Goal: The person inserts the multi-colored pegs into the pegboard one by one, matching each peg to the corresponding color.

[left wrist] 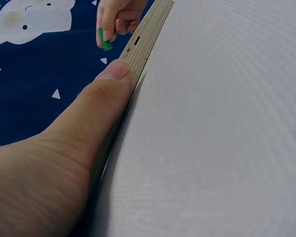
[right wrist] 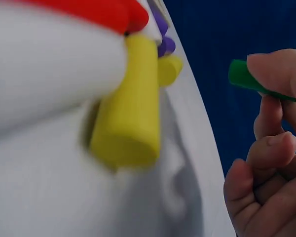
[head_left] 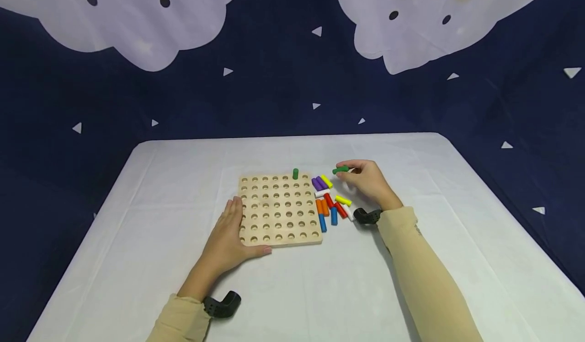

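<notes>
A square wooden pegboard [head_left: 283, 210] with rows of round holes lies on the table. One green peg [head_left: 295, 173] stands upright in a hole of its far row. My left hand [head_left: 228, 238] rests against the board's near left corner, fingers along the left side. Its thumb [left wrist: 101, 96] presses the front edge in the left wrist view. Above the table, beyond the board's right side, my right hand [head_left: 367, 179] pinches a second green peg [right wrist: 241, 75] between thumb and finger. That peg is held roughly level, clear of the loose pegs.
Loose pegs lie right of the board: purple pegs [head_left: 319, 182], yellow pegs [head_left: 343, 200], red pegs [head_left: 340, 210], orange pegs [head_left: 325, 207], blue pegs [head_left: 334, 216] and white pegs [head_left: 322, 193]. A white cloth [head_left: 137, 261] covers the table. Behind hangs a dark blue curtain [head_left: 274, 98] with clouds.
</notes>
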{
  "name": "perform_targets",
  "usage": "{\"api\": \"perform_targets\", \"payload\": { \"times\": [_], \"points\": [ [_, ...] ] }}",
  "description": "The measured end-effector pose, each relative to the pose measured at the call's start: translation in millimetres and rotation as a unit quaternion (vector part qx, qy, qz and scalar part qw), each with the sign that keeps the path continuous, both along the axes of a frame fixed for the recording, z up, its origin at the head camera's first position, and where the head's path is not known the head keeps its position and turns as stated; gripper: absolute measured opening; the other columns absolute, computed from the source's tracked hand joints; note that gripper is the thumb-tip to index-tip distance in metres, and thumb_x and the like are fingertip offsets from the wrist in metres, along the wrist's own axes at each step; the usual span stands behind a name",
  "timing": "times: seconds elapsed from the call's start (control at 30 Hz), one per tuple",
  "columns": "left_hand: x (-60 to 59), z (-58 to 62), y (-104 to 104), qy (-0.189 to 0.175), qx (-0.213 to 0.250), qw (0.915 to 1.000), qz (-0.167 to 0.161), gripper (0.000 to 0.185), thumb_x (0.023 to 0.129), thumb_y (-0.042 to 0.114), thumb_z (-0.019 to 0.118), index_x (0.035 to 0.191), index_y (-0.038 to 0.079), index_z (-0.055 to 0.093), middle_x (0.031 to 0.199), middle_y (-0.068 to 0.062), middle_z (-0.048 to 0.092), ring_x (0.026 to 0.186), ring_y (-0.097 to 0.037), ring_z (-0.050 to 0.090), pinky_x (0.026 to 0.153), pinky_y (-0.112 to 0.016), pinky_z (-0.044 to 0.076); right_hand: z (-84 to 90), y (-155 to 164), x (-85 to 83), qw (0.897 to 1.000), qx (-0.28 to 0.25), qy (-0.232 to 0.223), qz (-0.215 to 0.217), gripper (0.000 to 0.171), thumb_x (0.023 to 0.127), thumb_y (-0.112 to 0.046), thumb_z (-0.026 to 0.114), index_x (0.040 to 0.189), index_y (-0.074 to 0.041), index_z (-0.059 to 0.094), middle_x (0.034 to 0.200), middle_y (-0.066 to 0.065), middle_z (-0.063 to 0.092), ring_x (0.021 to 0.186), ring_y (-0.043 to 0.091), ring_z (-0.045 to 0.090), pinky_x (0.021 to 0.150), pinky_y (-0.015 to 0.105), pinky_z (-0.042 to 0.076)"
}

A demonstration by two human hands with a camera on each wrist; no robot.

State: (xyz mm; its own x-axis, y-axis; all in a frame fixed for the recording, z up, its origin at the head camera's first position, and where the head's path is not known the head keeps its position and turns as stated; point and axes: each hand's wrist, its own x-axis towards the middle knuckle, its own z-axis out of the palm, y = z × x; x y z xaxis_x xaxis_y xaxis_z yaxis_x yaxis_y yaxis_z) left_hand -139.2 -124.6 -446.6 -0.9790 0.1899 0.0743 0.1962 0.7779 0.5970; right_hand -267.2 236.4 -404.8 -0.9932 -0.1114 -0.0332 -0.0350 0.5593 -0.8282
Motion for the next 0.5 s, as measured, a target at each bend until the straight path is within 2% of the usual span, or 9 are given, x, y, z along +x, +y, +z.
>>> {"api": "perform_targets", "payload": {
  "times": [0.1,0.3,0.5],
  "points": [
    [0.1,0.5,0,0.000,-0.001,1.0000,0.000,0.147,0.056,0.074,0.081,0.158,-0.001,0.006,0.166,-0.018,0.005,0.155,-0.035,0.005,0.125,-0.053,0.014,4.5,-10,-2.3,1.000,-0.002,0.003,0.013,0.034,0.089,-0.036,0.074,0.117,-0.017,0.072,0.109,0.004,0.070,0.089,0.023,0.056,0.072,0.028,0.049],
    [-0.3,1.0,0,-0.009,0.001,1.0000,0.001,0.147,0.057,0.074,0.081,0.158,0.000,0.004,0.167,-0.017,0.004,0.155,-0.034,0.004,0.126,-0.053,0.012,5.4,-30,-9.3,0.998,0.035,0.032,0.048,0.024,0.091,-0.036,0.073,0.106,-0.018,0.073,0.104,0.005,0.068,0.080,0.024,0.058,0.067,0.030,0.049],
    [-0.5,1.6,-1,-0.013,-0.003,0.9999,0.003,0.147,0.057,0.073,0.081,0.158,0.000,0.004,0.167,-0.016,0.003,0.155,-0.034,0.003,0.126,-0.052,0.012,7.1,-52,-14.3,0.994,0.060,0.041,0.079,0.021,0.093,-0.032,0.071,0.107,-0.017,0.072,0.114,0.007,0.069,0.086,0.023,0.064,0.072,0.031,0.056]
  ]
}}
